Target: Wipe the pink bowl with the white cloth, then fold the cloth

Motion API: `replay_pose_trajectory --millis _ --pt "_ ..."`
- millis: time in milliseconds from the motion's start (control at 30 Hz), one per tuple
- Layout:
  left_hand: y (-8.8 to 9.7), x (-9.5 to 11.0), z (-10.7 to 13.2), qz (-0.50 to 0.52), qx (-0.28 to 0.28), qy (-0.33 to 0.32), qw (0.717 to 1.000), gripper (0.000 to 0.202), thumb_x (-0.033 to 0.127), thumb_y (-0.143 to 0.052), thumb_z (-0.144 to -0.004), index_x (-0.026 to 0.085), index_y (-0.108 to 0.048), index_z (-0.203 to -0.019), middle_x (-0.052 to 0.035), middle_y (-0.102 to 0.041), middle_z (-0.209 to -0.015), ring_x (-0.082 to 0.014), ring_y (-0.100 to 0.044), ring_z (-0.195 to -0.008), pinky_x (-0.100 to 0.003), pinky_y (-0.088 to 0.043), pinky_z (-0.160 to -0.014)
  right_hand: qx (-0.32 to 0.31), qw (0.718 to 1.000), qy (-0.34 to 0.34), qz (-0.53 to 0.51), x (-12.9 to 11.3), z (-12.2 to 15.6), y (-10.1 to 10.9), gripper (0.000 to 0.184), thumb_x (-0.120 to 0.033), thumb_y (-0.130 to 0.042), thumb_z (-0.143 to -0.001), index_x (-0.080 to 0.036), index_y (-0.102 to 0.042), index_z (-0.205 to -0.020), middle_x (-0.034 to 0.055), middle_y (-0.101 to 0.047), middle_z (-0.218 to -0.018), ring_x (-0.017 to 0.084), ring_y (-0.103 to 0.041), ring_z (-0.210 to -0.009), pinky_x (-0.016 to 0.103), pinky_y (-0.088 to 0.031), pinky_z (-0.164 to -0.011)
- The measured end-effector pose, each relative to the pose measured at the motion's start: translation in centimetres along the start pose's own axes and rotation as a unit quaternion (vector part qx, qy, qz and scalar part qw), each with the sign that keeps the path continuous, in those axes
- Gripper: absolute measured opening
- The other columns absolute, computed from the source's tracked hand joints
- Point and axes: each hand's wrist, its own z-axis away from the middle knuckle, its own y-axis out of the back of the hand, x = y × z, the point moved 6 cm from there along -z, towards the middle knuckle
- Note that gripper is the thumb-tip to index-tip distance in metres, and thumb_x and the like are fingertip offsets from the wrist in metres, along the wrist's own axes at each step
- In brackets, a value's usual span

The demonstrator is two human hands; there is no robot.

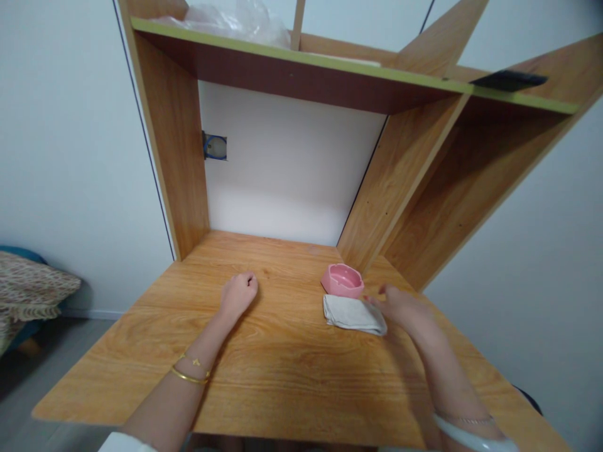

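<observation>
My left hand [239,294] rests on the wooden desk as a loose fist, with nothing showing in it. Bracelets circle that wrist. Over on the right, my right hand [402,306] hovers by the right end of a folded light grey cloth [354,313]. Its fingers are apart and reach toward the cloth; they are slightly blurred, and I cannot tell whether the fingertips touch it. Just behind the cloth stands a pink angular bowl, much like an ashtray [343,280], with notches in its rim. Its visible inside is plain pink.
The wooden desktop [282,364] backs onto a shelf unit with upright side panels [174,138]. Overhead, a shelf [292,75] holds clear plastic wrapping [235,22] and a dark flat object [509,80]. A wall socket box [216,147] sits at the back. A patterned fabric [32,285] lies far left.
</observation>
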Motion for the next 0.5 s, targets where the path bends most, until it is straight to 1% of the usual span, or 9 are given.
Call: replay_pose_trajectory --millis 67,100,167,200,267,300,367,433,500 --pt "-0.1 0.1 0.0 0.008 -0.008 -0.011 1.000 0.027 0.020 -0.036 -0.078 0.018 -0.059 -0.065 -0.0044 -0.061 -0.065 -0.0169 -0.053 -0.062 -0.024 -0.027 -0.051 -0.013 0.998 0.055 0.000 -4.1 0.9 0.1 0.037 -0.044 -0.052 -0.075 -0.019 -0.058 -0.101 0.0105 -0.065 -0.085 0.024 -0.060 -0.077 0.030 -0.039 -0.063" --pt "-0.1 0.2 0.0 0.013 -0.012 -0.016 1.000 0.026 0.019 -0.036 -0.078 0.018 -0.059 -0.066 -0.0040 -0.061 -0.065 -0.0165 -0.053 -0.062 -0.024 -0.028 -0.052 -0.027 0.993 0.109 -0.022 -6.7 1.5 -0.3 0.036 -0.040 -0.049 -0.078 -0.020 -0.055 -0.107 0.0092 -0.064 -0.090 0.022 -0.060 -0.081 0.030 -0.039 -0.067" --pt "0.0 0.3 0.1 0.021 -0.017 -0.027 0.999 0.024 0.018 -0.037 -0.077 0.018 -0.059 -0.068 -0.0033 -0.061 -0.066 -0.0156 -0.054 -0.062 -0.023 -0.030 -0.053 -0.060 0.975 0.205 -0.065 -11.6 2.7 -1.6 0.034 -0.035 -0.046 -0.081 -0.017 -0.053 -0.109 0.0094 -0.064 -0.094 0.021 -0.058 -0.089 0.030 -0.040 -0.075" --pt "0.0 0.4 0.1 0.022 -0.018 -0.031 0.999 0.023 0.017 -0.037 -0.077 0.018 -0.060 -0.069 -0.0030 -0.061 -0.066 -0.0151 -0.054 -0.062 -0.023 -0.031 -0.053 -0.068 0.962 0.252 -0.082 -13.8 3.3 -2.6 0.034 -0.033 -0.046 -0.081 -0.015 -0.053 -0.109 0.0111 -0.062 -0.101 0.021 -0.055 -0.097 0.030 -0.039 -0.081" --pt "-0.1 0.4 0.2 0.029 -0.017 -0.038 0.999 0.022 0.017 -0.039 -0.077 0.017 -0.059 -0.070 -0.0025 -0.062 -0.066 -0.0145 -0.054 -0.062 -0.022 -0.033 -0.054 -0.082 0.936 0.324 -0.106 -16.9 4.2 -4.9 0.039 -0.033 -0.047 -0.082 -0.011 -0.050 -0.114 0.0145 -0.054 -0.115 0.022 -0.046 -0.111 0.032 -0.033 -0.093" --pt "-0.1 0.4 0.1 0.036 -0.014 -0.043 0.998 0.021 0.016 -0.039 -0.076 0.017 -0.059 -0.071 -0.0024 -0.062 -0.067 -0.0143 -0.054 -0.062 -0.022 -0.034 -0.055 -0.093 0.929 0.338 -0.116 -17.7 4.4 -6.1 0.045 -0.034 -0.046 -0.082 -0.009 -0.046 -0.119 0.0162 -0.050 -0.121 0.022 -0.042 -0.116 0.032 -0.030 -0.096" --pt "-0.2 0.4 0.0 0.060 -0.006 -0.062 0.996 0.019 0.014 -0.041 -0.076 0.017 -0.059 -0.072 -0.0025 -0.063 -0.070 -0.0142 -0.055 -0.065 -0.022 -0.037 -0.059 -0.118 0.919 0.349 -0.137 -18.2 4.7 -8.6 0.060 -0.038 -0.045 -0.082 -0.004 -0.032 -0.130 0.0192 -0.036 -0.134 0.023 -0.028 -0.126 0.034 -0.023 -0.102" --pt "-0.2 0.7 -0.1 0.082 0.006 -0.092 0.992 0.018 0.011 -0.042 -0.074 0.017 -0.059 -0.072 -0.0032 -0.064 -0.075 -0.0147 -0.056 -0.071 -0.024 -0.040 -0.065 -0.143 0.914 0.349 -0.152 -17.9 4.7 -10.4 0.069 -0.044 -0.042 -0.083 -0.001 -0.023 -0.134 0.0197 -0.024 -0.140 0.023 -0.017 -0.131 0.035 -0.017 -0.105" --pt "-0.2 0.9 -0.2 0.092 0.021 -0.120 0.988 0.019 0.008 -0.043 -0.072 0.017 -0.059 -0.073 -0.0040 -0.064 -0.080 -0.0158 -0.057 -0.078 -0.026 -0.042 -0.073 -0.159 0.908 0.352 -0.162 -17.5 4.8 -11.4 0.074 -0.048 -0.038 -0.083 0.000 -0.018 -0.136 0.0189 -0.018 -0.143 0.023 -0.010 -0.132 0.035 -0.013 -0.107"
